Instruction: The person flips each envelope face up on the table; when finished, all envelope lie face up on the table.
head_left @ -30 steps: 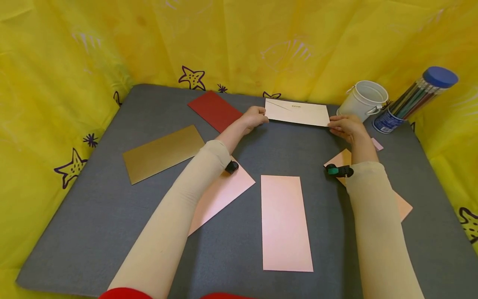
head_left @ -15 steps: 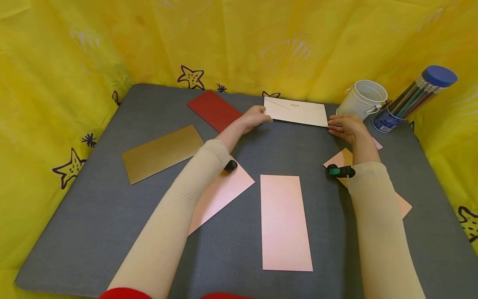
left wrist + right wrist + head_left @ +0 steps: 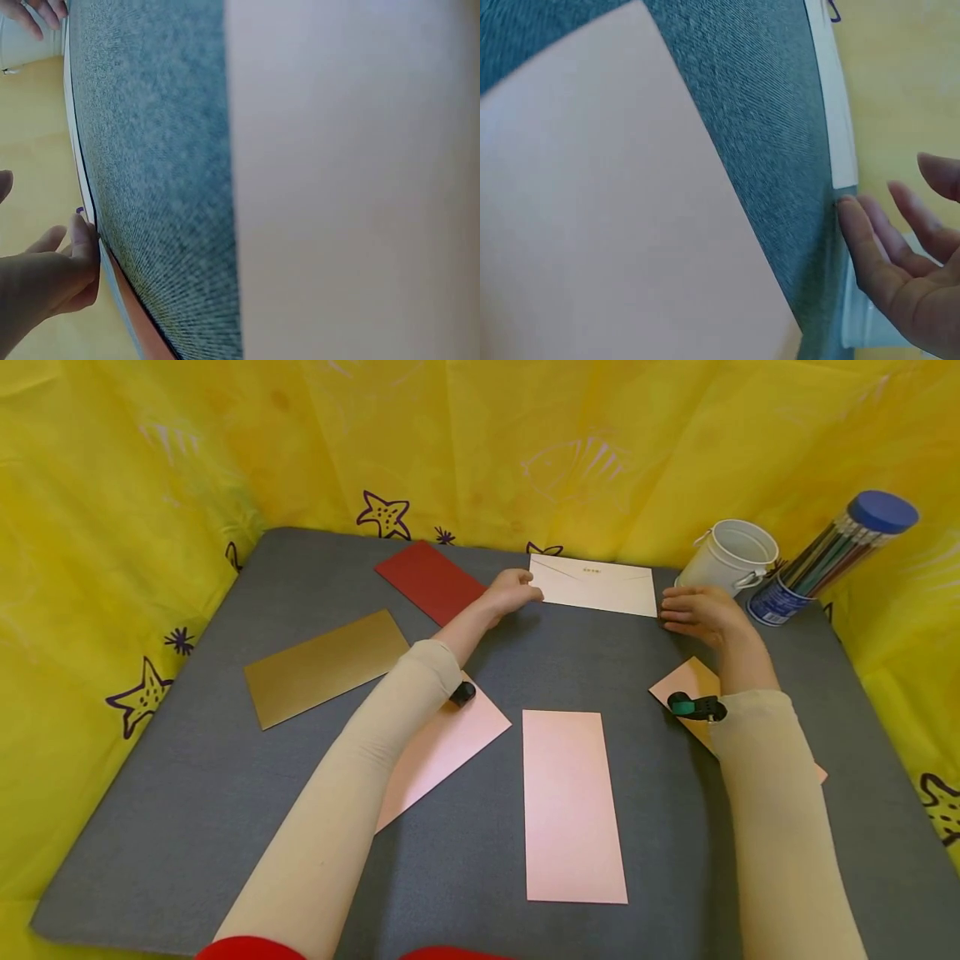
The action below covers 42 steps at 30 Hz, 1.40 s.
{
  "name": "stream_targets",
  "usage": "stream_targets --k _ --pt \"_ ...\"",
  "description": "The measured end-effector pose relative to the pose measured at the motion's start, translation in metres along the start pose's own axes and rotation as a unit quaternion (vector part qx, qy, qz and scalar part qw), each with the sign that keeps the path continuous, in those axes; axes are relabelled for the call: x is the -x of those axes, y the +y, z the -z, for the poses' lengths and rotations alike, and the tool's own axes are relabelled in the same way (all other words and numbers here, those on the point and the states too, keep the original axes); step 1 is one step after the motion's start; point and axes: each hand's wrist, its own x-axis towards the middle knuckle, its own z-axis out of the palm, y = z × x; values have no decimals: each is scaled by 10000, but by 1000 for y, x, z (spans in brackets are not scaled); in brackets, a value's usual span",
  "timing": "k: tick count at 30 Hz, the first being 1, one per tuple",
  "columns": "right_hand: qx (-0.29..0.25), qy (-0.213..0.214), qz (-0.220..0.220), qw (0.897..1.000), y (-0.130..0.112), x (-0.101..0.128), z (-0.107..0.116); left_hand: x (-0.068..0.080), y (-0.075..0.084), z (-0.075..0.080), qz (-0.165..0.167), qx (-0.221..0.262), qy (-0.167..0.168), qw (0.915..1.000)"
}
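Note:
A white envelope (image 3: 596, 587) lies flat near the back edge of the grey table, its flap side up with small gold print. My left hand (image 3: 512, 592) is at its left end, thumb over the lower left corner and fingers loosely bent beside the short edge. In the left wrist view, the left fingertips (image 3: 81, 232) touch the envelope's end. Just off the right end, my right hand (image 3: 701, 612) has loosely extended fingers and holds nothing. The right wrist view shows a small gap between the right fingertips (image 3: 846, 201) and the envelope's corner.
A red envelope (image 3: 431, 581), a gold one (image 3: 327, 668) and pink ones (image 3: 573, 806) lie around, some partly under the forearms. A peach envelope (image 3: 686, 681) lies below the right wrist. At back right stand a white bucket (image 3: 727, 560) and a blue-lidded pencil tub (image 3: 783, 602).
The white envelope has been lowered flat onto the table and shifted slightly left. My right hand has let go of its right end and drawn a little away; the left hand stays at the left end.

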Motion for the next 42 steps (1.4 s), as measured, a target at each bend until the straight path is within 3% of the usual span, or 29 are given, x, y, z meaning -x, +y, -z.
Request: stream_targets --k 8,12,18,26,38,42 --pt "1414 -175 394 9890 2 11 10 3 1 -9 -270 110 808 9963" --pt "1950 -302 615 9784 6 16 17 7 5 -19 -392 255 855 9952" --pt "2619 -407 581 9625 11 26 26 16 14 -40 -464 497 350 9971" --pt "3525 -456 255 9344 18 37 31 27 21 -69 -377 769 -626 9944" --pt "4465 -795 -81 8912 27 48 25 45 26 -92 -98 956 -1889 9773" --pt "4841 -693 175 8721 30 50 24 50 27 -97 -85 962 -2125 9724"
